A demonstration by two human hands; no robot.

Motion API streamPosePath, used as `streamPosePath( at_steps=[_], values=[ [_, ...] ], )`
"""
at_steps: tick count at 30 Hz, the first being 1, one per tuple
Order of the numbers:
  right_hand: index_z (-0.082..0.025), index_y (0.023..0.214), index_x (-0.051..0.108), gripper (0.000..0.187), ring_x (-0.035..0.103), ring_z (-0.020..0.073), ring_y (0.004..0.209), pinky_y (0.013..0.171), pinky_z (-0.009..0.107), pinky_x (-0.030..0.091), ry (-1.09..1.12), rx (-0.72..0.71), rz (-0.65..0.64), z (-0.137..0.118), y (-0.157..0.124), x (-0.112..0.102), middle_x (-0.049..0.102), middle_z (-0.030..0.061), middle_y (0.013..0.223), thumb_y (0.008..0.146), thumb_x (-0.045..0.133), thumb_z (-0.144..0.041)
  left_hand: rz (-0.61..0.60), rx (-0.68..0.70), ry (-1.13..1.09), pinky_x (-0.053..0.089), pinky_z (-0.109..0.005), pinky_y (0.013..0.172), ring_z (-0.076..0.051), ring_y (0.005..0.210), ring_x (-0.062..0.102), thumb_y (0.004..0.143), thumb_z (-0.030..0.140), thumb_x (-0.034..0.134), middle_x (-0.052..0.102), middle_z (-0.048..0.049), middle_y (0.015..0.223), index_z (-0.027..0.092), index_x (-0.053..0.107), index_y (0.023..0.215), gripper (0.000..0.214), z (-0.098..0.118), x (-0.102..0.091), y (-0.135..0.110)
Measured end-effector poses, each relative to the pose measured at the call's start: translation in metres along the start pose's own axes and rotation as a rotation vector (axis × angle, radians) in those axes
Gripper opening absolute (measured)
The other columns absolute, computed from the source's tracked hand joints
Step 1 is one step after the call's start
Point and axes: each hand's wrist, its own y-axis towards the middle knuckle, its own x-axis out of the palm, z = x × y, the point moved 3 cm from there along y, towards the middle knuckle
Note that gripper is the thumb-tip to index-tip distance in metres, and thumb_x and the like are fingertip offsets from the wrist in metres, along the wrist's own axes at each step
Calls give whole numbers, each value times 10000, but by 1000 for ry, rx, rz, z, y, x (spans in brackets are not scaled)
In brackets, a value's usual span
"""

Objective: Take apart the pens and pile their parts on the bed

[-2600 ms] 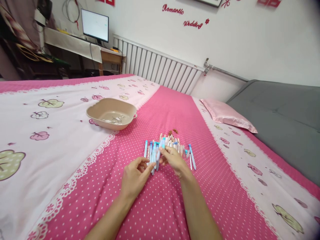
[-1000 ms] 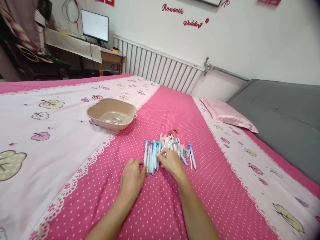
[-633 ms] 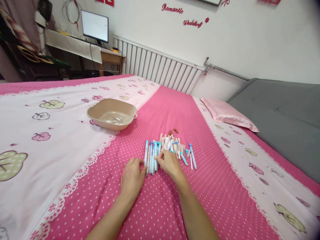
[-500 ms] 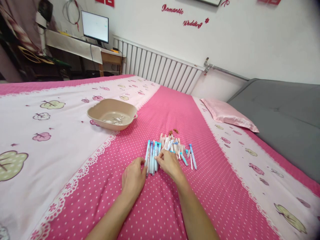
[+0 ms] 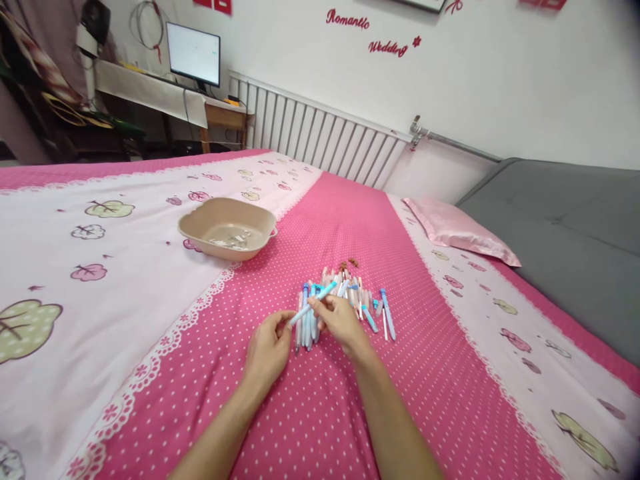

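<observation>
Between my two hands a light blue pen [image 5: 301, 314] is held at a slant, its brighter turquoise end pointing up and right. My left hand [image 5: 271, 339] is closed in a pinch on its lower end. Thumb and fingers of my right hand [image 5: 340, 320] pinch it nearer the turquoise end. Under and behind it lies a row of blue pens [image 5: 306, 337], partly hidden by my right hand. Beyond them is a loose pile of pale pink and white pen parts [image 5: 356, 293]. One blue pen [image 5: 388, 315] lies apart on the right.
A beige basin [image 5: 227, 251] with small white pieces inside stands on the bed to the left. Small brown bits [image 5: 353, 263] lie behind the pile. A pink pillow [image 5: 457, 230] rests by the grey headboard [image 5: 555, 213]. A desk with a monitor [image 5: 194, 55] stands at the back left.
The leftmost blue pen has been lifted off the row and tilted to the right. My left hand now pinches its lower end, and my right hand has also taken hold of it.
</observation>
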Motion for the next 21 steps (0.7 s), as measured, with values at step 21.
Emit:
streamPosePath(
  at_steps=[21],
  values=[
    [-112, 639, 601, 349, 409, 25, 416, 412, 160, 294, 510, 65, 49, -9, -1, -5, 508, -46, 502, 536, 748, -412, 92, -34, -120, 358, -213, 521, -127, 541, 515, 783, 464, 465, 590, 20, 579, 143, 634, 728, 368, 18, -7, -9]
  ],
)
